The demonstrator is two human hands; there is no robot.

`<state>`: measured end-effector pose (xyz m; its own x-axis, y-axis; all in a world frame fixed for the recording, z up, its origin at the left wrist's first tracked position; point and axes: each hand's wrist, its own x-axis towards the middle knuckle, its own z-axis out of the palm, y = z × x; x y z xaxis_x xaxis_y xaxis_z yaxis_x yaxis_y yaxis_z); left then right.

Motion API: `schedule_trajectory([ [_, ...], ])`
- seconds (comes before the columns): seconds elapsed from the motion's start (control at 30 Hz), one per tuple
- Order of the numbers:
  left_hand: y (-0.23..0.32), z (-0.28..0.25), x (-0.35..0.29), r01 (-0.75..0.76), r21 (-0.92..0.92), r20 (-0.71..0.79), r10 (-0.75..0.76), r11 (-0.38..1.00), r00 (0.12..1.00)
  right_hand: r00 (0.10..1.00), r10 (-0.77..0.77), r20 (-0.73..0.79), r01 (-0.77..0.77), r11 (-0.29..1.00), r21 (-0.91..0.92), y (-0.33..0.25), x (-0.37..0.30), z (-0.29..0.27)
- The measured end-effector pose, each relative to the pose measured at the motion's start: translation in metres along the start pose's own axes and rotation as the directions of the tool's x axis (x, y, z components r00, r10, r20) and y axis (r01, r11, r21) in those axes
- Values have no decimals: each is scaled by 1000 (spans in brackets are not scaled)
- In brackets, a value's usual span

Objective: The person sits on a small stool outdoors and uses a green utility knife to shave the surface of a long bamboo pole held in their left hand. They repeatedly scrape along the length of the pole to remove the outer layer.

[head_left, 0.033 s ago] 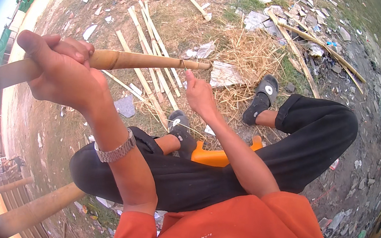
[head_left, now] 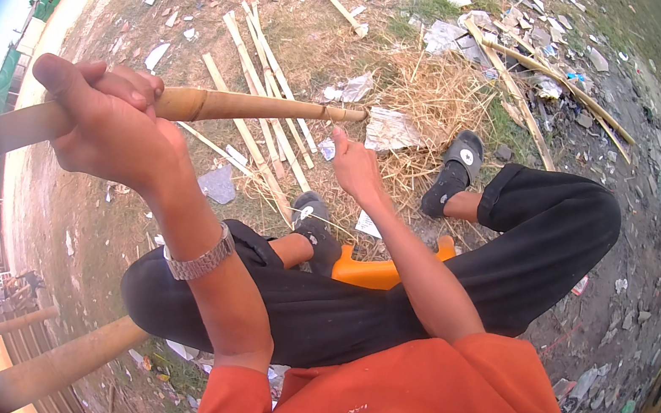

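Observation:
A long bamboo pole (head_left: 234, 106) stretches from the left rim toward the middle, its thin end over the ground ahead of me. My left hand (head_left: 116, 127) is closed around its thicker part, fingers curled over the top. Just below the thin end, my right hand (head_left: 356, 168) is closed with the thumb side toward the pole, a small gap between them. What the right fingers hold, if anything, I cannot make out. A ring-shaped joint shows near the pole's tip.
Split bamboo strips (head_left: 268, 82) lie beyond the pole, beside a heap of straw-like shavings (head_left: 435, 81). An orange plastic stool (head_left: 367, 273) shows between my legs. Longer bamboo pieces (head_left: 568, 78) and rubble lie at the far right. Another bamboo pole (head_left: 68, 364) crosses the lower left.
My right hand has shifted slightly right and nearer to me, away from the pole's thin end. A thin greenish sliver between them no longer shows. The left hand has barely moved.

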<state>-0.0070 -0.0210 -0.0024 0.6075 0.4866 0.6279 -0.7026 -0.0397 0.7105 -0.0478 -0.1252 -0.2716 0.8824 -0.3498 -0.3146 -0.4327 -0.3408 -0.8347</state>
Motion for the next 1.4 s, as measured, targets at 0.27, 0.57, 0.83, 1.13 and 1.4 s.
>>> schedule_trajectory([
  [0.27, -1, -3, 3, 33, -4, -30, -33, 999, 999, 987, -18, 159, 8, 998, 65, -44, -20, -49],
  [0.57, 1, -3, -1, 56, -106, 61, -50, 993, 997, 896, -417, 153, 376, 895, 241, -139, -96, -78],
  [0.83, 5, -3, -6, 61, -173, 161, -33, 983, 986, 916, -382, 124, 341, 903, 260, -115, -97, -79],
  [1.13, 9, 1, -17, 86, -232, 273, -20, 969, 962, 917, -396, 43, 380, 903, 200, -134, -119, -79],
  [1.4, 6, 1, -16, 77, -281, 359, 31, 957, 933, 925, -380, -12, 375, 905, 204, -118, -109, -89],
])
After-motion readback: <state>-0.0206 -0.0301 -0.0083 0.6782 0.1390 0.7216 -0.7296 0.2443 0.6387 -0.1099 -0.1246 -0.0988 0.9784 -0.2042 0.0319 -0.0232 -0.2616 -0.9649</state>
